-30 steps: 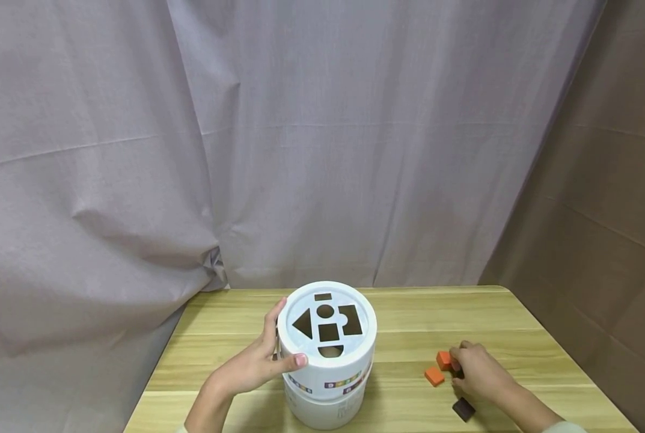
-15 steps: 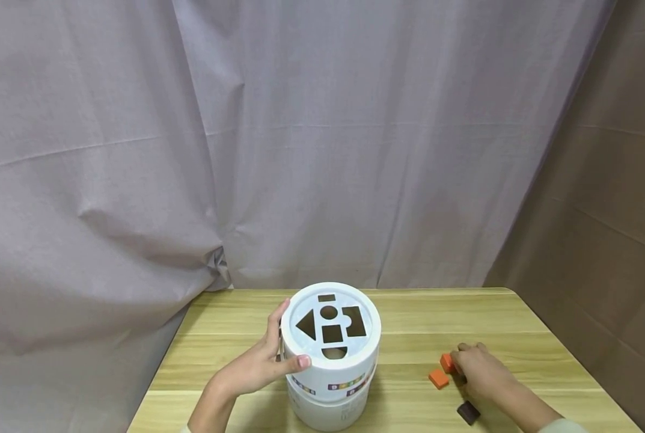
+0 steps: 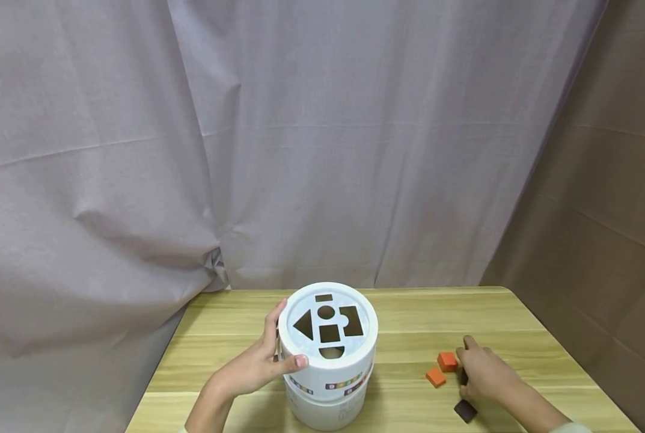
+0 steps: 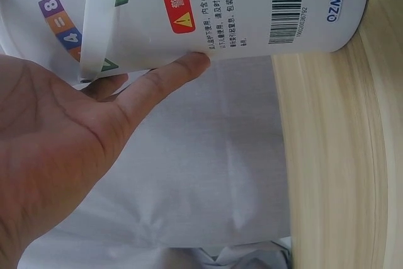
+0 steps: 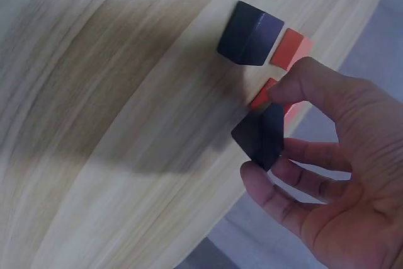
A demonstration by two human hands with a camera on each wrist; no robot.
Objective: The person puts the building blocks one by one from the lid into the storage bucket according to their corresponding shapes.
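Note:
A white shape-sorter bucket (image 3: 327, 394) stands upright on the table, its lid (image 3: 349, 349) pierced with several shaped holes. My left hand (image 3: 252, 364) grips its upper left side, thumb on the rim and fingers round the far side. In the left wrist view a finger (image 4: 157, 89) lies along the printed wall. At the right, my right hand (image 3: 487, 373) pinches a dark block (image 5: 261, 133) between thumb and fingers, low over the table. Two orange blocks (image 3: 448, 361) lie just left of that hand. A second dark block (image 3: 465, 411) rests nearer the front.
The light wooden table (image 3: 409, 313) ends at a back edge, with grey curtains (image 3: 322, 150) hanging behind it. A brownish cloth (image 3: 598, 210) hangs along the right side.
My right hand has drawn slightly away from the orange blocks, so the farther one shows fully. A dark block is visible beneath its fingers. The left hand keeps its hold on the bucket.

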